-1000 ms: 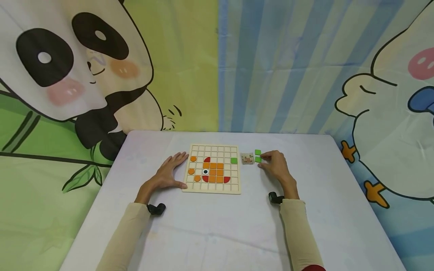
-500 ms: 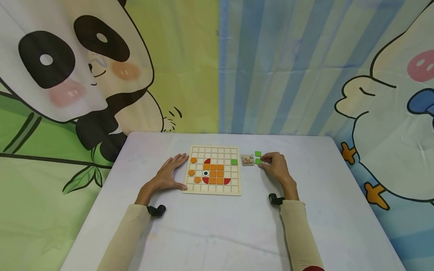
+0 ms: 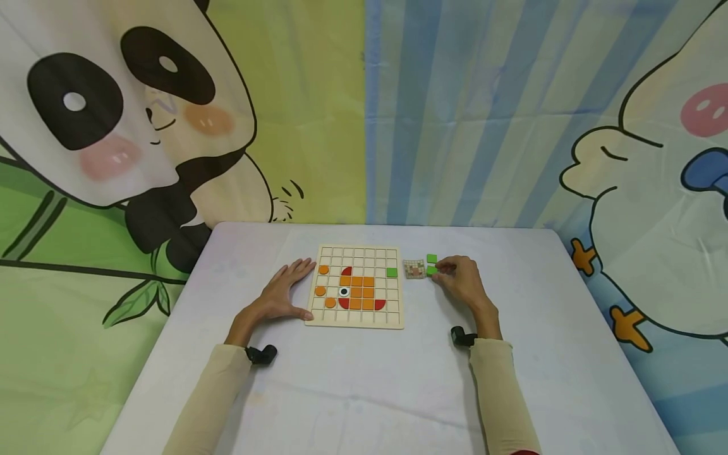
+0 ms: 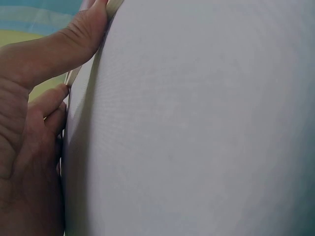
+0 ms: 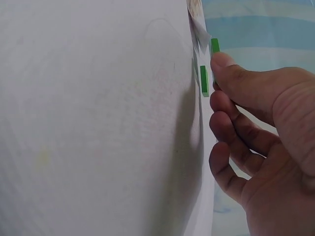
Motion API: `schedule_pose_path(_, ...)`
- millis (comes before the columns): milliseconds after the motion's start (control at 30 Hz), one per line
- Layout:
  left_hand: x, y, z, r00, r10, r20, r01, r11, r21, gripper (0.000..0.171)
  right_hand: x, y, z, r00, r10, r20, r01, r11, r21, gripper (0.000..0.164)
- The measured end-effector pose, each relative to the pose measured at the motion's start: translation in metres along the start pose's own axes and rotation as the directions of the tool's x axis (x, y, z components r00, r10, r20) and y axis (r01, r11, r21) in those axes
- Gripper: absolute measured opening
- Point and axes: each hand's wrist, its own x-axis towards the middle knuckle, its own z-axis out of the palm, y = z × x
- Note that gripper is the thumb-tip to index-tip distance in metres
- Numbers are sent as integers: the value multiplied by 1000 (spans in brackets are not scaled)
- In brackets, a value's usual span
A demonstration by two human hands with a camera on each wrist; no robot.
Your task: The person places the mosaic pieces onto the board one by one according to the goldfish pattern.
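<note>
My left hand [image 3: 279, 294] rests at the left side of a pale wooden grid board [image 3: 387, 316], fingers spread along its edge and thumb at the near left corner. On the board, orange square tiles [image 3: 362, 292], red rounded pieces [image 3: 380, 304] and a round eye piece [image 3: 344, 291] form a fish shape. Three orange discs [image 3: 323, 270] lie left of it; one green square tile [image 3: 392, 272] sits at the right. Right of the board, my right hand [image 3: 465, 278] pinches a green tile [image 5: 215, 45] between thumb and forefinger. Another green tile [image 3: 431, 258] is just beyond it.
A small patterned square card [image 3: 414, 269] lies between the board and the green tiles. Everything stands on a white-covered table [image 3: 364, 392]. Cartoon-printed curtains [image 3: 455, 114] hang behind its far edge. Each wrist wears a small black camera [image 3: 261, 354].
</note>
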Motion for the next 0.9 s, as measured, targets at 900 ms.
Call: schedule_pose_path(900, -1, 1, 1, 1000, 14, -3, -14, 1000, -23, 138, 7, -18, 11, 993, -120, 14, 118, 991, 65, 22)
